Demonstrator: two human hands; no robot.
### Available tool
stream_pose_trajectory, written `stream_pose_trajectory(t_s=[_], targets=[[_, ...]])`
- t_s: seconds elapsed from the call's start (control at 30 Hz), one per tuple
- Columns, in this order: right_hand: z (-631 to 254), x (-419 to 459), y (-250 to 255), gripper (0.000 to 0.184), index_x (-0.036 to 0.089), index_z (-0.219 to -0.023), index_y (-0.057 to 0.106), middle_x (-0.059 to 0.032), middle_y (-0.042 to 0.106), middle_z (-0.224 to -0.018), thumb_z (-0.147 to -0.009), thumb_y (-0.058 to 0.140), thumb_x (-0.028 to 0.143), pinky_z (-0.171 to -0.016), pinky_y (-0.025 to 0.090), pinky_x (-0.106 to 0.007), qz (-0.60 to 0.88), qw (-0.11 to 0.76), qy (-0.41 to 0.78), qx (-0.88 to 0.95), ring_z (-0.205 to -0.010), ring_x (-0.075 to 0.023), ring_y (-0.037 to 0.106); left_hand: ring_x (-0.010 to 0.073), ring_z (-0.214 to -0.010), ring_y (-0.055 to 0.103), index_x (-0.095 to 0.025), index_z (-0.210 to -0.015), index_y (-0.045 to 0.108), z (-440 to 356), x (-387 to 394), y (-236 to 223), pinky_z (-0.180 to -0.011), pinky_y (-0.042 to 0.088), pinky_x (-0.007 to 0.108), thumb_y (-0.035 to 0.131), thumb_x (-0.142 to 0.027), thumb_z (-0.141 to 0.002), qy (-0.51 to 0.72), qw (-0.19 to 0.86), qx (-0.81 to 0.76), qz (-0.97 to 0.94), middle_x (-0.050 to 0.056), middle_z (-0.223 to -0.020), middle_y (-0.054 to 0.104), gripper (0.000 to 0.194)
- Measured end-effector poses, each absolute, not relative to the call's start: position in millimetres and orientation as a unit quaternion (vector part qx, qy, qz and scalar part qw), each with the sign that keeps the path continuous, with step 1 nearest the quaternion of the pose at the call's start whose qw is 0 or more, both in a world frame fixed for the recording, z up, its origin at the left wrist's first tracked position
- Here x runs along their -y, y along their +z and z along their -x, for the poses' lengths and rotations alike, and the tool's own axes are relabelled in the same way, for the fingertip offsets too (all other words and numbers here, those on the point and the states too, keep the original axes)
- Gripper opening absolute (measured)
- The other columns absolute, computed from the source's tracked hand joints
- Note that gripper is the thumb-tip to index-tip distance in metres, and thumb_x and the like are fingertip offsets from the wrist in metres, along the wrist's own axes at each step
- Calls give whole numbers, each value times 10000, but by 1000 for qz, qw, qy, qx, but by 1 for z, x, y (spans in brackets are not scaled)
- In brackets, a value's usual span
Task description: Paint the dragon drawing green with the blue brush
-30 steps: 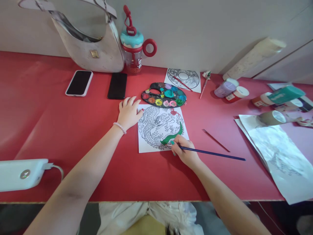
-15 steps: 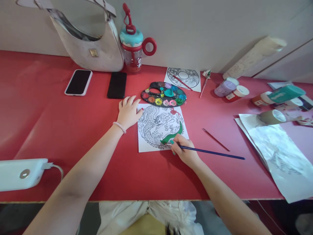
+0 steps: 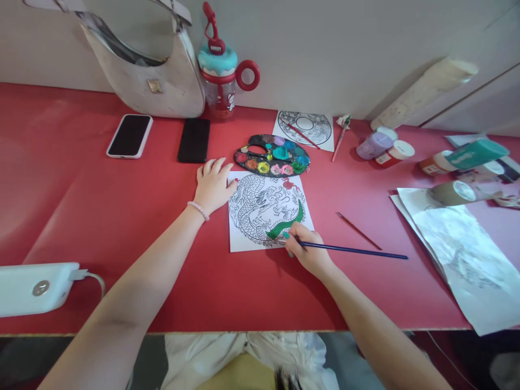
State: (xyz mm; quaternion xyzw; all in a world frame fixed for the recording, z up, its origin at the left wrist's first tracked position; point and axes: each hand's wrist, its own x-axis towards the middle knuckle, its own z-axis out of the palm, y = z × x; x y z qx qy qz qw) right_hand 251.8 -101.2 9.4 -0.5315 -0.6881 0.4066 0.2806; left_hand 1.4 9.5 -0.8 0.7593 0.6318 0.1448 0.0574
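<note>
In front of me lies a sheet of paper printed with a round dragon drawing, one curved band painted green and a small patch at the top right red. My right hand pinches a long dark blue paintbrush, its tip at the lower part of the drawing beside the green band. My left hand lies flat with fingers spread, its thumb at the sheet's upper left edge. Just behind the sheet sits a black paint palette with dabs of many colours.
A thin red brush lies to the right. Paint bottles and stacked papers occupy the right side. Two phones, a handbag and a cup stand at the back left; a white power bank lies front left.
The far end of the blue paintbrush has risen slightly as its angle shifts a little. My left hand stays in place on the sheet's edge.
</note>
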Motion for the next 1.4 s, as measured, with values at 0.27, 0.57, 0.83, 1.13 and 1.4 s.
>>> stream_pose_trajectory(t_s=[0.27, 0.57, 0.83, 1.13, 1.4], targets=[[-251, 101, 9, 228, 249, -636, 350, 42, 497, -487, -834, 459, 278, -469, 349, -225, 540, 274, 402, 686, -452, -108, 435, 357, -1376, 358, -158, -1340, 552, -2, -9, 0, -1122, 293, 566, 530, -320, -937, 142, 61, -632, -759, 150, -1491, 462, 435], [-252, 101, 7, 216, 247, -657, 351, 36, 523, -503, -836, 471, 267, -484, 361, -231, 543, 272, 409, 681, -469, -118, 461, 359, -1364, 377, -185, -1329, 564, -1, -9, -1, -1109, 308, 571, 519, -336, -931, 153, 55, -628, -761, 145, -1480, 478, 429], [-250, 100, 10, 241, 242, -652, 378, 28, 525, -520, -857, 479, 318, -480, 360, -226, 538, 254, 412, 691, -481, -116, 442, 352, -1369, 369, -220, -1332, 557, -1, -9, -2, -1113, 300, 577, 527, -327, -924, 159, 62, -631, -757, 124, -1484, 478, 423], [-250, 100, 10, 248, 240, -647, 384, 32, 515, -518, -857, 484, 324, -481, 355, -226, 538, 258, 411, 689, -475, -112, 430, 351, -1363, 380, -196, -1326, 564, -2, -9, -1, -1100, 319, 570, 528, -335, -930, 149, 53, -631, -760, 136, -1486, 476, 422], [-251, 100, 10, 251, 242, -643, 371, 28, 522, -512, -859, 471, 323, -479, 350, -231, 544, 252, 400, 693, -465, -114, 443, 352, -1363, 381, -191, -1323, 570, -1, -9, 0, -1102, 318, 564, 517, -341, -928, 150, 54, -629, -761, 142, -1483, 477, 425]])
